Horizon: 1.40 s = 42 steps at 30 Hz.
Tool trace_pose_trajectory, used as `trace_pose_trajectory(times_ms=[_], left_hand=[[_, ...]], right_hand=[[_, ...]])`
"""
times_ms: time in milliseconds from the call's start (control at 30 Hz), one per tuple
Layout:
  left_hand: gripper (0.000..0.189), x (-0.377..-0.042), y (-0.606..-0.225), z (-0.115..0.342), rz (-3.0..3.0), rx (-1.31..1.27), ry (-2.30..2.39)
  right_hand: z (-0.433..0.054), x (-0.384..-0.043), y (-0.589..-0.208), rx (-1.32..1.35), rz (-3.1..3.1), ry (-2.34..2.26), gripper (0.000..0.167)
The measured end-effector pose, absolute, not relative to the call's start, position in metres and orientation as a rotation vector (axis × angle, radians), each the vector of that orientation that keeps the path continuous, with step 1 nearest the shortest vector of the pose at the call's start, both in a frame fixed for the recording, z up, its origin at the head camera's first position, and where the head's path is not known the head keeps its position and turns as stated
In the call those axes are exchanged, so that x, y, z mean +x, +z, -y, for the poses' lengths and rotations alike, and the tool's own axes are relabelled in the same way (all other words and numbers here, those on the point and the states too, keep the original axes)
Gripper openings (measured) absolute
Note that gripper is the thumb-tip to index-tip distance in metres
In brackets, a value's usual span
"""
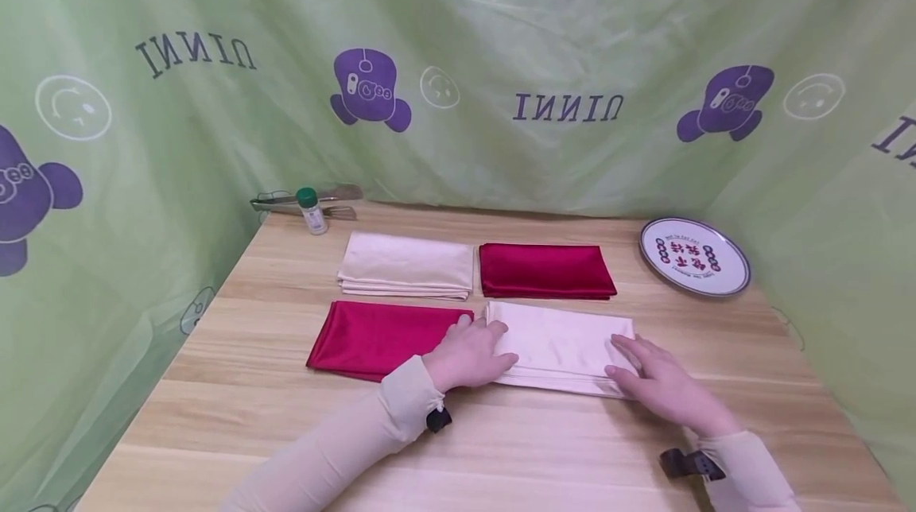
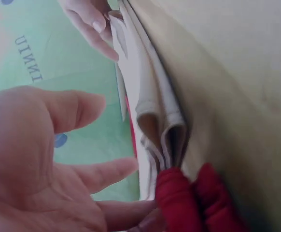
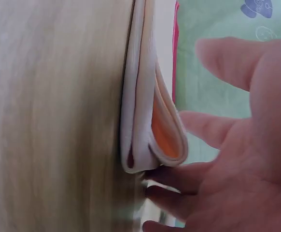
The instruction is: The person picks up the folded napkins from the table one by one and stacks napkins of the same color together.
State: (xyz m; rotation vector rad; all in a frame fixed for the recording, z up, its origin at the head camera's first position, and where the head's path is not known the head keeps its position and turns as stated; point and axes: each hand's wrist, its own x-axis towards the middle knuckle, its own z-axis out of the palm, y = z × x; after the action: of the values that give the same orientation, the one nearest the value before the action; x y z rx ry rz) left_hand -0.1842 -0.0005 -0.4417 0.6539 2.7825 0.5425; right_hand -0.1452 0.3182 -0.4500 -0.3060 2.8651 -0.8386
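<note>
A folded white satin cloth point(image 1: 561, 341) lies at the front right of four-sided rows of folded cloths. My left hand point(image 1: 468, 354) rests at its left edge, fingers loosely spread, over the gap beside a folded red cloth point(image 1: 382, 337). At the opposite edge is my right hand point(image 1: 665, 385), its fingertips on the cloth's right end. In the left wrist view the white cloth's layered folds point(image 2: 152, 106) stand past my spread fingers, close to the red folds point(image 2: 189, 203). The right wrist view shows fingers beside the cloth's looped end point(image 3: 167, 130).
Behind lie a folded pale cloth point(image 1: 408, 264) and another red cloth point(image 1: 545, 270). A round plate point(image 1: 694, 256) with red lettering sits at the back right. At the back left stand a green-capped shaker bottle point(image 1: 312, 211) and metal tongs point(image 1: 343, 212). Green printed curtains point(image 1: 472, 154) enclose the wooden table point(image 1: 229, 401).
</note>
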Motion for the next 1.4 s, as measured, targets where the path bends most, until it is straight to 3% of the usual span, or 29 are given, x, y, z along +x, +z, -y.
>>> trace_pose_trajectory(times_ms=[300,700,1033,1400], left_hand=[[0.04,-0.189,-0.449,0.005,-2.601,0.66,1.105],[0.024,-0.193,-0.458,0.0,-2.428,0.574,1.576],[0.021,-0.198,-0.462,0.001,-2.425,0.474,1.658],[0.032,-0.205,-0.452,0.01,-2.43,0.513,1.664]], right_hand=[[-0.324,-0.149,-0.45,-0.089,-2.663,-1.377,0.058],[-0.327,-0.155,-0.454,0.069,-2.633,-1.473,0.052],[-0.326,-0.159,-0.458,0.145,-2.562,-1.558,0.053],[-0.319,-0.161,-0.452,0.184,-2.521,-1.751,0.049]])
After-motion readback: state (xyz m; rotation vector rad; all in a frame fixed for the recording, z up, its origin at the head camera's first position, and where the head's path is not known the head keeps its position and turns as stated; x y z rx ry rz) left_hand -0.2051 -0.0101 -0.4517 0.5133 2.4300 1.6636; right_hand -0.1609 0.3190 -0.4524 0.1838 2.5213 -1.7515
